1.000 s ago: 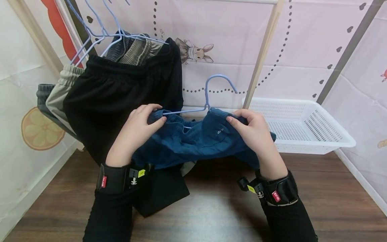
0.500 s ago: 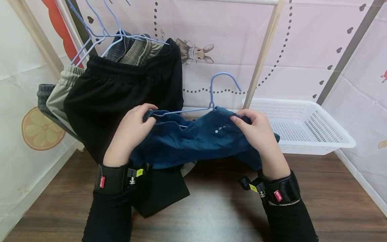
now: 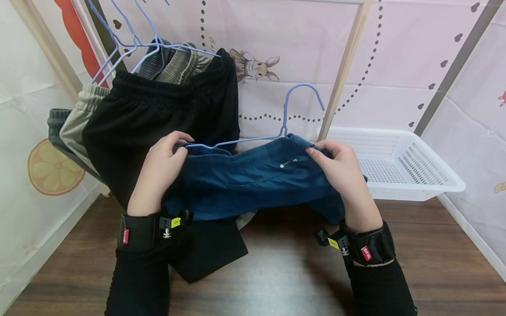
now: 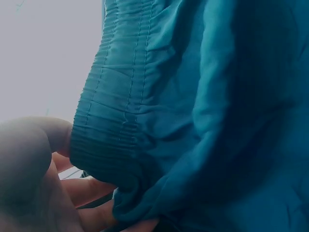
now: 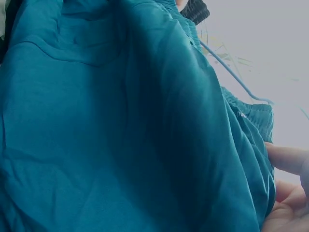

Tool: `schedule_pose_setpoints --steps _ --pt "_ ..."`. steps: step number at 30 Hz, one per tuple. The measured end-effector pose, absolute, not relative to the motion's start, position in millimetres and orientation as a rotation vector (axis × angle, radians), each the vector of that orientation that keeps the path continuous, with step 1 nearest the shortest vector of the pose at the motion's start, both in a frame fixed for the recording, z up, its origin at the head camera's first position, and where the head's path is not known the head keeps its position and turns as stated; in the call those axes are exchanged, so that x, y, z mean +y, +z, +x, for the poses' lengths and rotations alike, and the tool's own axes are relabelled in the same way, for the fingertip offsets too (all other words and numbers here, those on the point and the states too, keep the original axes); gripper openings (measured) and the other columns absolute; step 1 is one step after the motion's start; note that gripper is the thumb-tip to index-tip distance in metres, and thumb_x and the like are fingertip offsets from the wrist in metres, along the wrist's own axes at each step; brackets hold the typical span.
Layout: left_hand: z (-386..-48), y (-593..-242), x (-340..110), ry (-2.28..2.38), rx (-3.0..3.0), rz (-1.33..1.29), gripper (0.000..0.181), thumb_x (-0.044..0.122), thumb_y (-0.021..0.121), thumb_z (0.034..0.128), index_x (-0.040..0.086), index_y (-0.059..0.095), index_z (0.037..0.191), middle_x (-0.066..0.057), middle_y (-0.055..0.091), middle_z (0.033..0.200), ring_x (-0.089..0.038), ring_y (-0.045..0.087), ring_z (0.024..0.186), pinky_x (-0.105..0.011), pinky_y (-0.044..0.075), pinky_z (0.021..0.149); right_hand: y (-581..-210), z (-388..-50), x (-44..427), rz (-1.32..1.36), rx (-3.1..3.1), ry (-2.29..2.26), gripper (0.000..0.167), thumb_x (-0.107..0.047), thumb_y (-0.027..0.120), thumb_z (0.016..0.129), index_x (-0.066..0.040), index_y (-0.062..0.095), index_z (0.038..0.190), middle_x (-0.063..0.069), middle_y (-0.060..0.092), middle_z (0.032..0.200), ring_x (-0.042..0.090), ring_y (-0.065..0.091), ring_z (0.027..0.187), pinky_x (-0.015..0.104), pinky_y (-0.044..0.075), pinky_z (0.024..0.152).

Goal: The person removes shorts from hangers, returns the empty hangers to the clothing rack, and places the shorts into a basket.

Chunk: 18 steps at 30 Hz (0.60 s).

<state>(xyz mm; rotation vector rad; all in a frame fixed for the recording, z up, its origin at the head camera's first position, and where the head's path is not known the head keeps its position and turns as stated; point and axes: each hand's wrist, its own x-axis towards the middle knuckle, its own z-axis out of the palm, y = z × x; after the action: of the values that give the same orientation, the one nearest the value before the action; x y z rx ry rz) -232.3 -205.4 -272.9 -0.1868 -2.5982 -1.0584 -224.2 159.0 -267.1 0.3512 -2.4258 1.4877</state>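
Blue shorts (image 3: 245, 180) with an elastic waistband are stretched between both hands, on a light blue hanger (image 3: 253, 139) whose hook points up. The left hand (image 3: 160, 169) pinches the waistband's left end together with the hanger's end. At the right end, the right hand (image 3: 344, 175) grips the waistband between thumb and fingers. The left wrist view shows the gathered waistband (image 4: 104, 106) between the left hand's (image 4: 38, 169) thumb and fingers. In the right wrist view the right hand (image 5: 289, 188) holds the edge of the shorts (image 5: 120, 121), and the hanger (image 5: 236, 77) shows behind.
Black shorts (image 3: 158, 109) and grey ones (image 3: 92, 98) hang on blue hangers at the left. Right of a wooden post (image 3: 345, 66) sits a white perforated basket (image 3: 399, 191). Some dark cloth (image 3: 213, 250) lies on the wooden surface (image 3: 276, 276).
The left hand has moved left and slightly up, and the right hand slightly right. The waistband is stretched wider and straighter, and the hanger's hook has shifted right and up.
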Motion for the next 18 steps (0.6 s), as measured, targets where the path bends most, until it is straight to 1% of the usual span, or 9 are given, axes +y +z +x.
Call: schedule_pose_setpoints --steps 5,8,12,18 --pt "-234.6 -273.6 -210.0 -1.117 -2.610 -0.171 0.032 0.020 0.038 0.1009 0.010 0.054 0.127 -0.016 0.055 0.127 -0.034 0.050 0.105 -0.051 0.039 0.087 -267.4 -224.1 159.4 0.349 -2.395 1.500 0.031 -0.025 0.061 0.098 0.005 0.068 0.104 0.019 0.065 0.101 0.024 0.052 0.097 0.042 0.039 0.091" --pt "-235.3 -273.7 -211.4 -1.137 -2.632 -0.171 0.032 0.019 0.039 0.1003 0.010 0.052 0.128 -0.017 0.055 0.126 -0.034 0.050 0.105 -0.051 0.040 0.087 -267.8 -224.3 159.6 0.339 -2.391 1.502 0.032 -0.025 0.061 0.098 0.005 0.068 0.105 0.018 0.064 0.103 0.024 0.051 0.099 0.045 0.037 0.094" --pt "-235.7 -274.1 -211.4 -1.135 -2.652 -0.182 0.033 0.019 0.042 0.0993 0.009 0.051 0.130 -0.018 0.054 0.126 -0.036 0.051 0.108 -0.054 0.040 0.090 -268.4 -224.7 159.4 0.332 -2.391 1.502 0.032 -0.025 0.061 0.098 0.005 0.068 0.105 0.018 0.064 0.102 0.024 0.051 0.099 0.044 0.037 0.093" --pt "-237.4 -276.1 -211.0 -1.116 -2.644 -0.206 0.031 0.018 0.045 0.1000 0.009 0.052 0.129 -0.018 0.056 0.125 -0.036 0.053 0.109 -0.053 0.042 0.089 -268.2 -224.9 158.3 0.335 -2.392 1.513 0.031 -0.024 0.061 0.098 0.005 0.068 0.105 0.018 0.065 0.102 0.024 0.051 0.098 0.045 0.038 0.094"
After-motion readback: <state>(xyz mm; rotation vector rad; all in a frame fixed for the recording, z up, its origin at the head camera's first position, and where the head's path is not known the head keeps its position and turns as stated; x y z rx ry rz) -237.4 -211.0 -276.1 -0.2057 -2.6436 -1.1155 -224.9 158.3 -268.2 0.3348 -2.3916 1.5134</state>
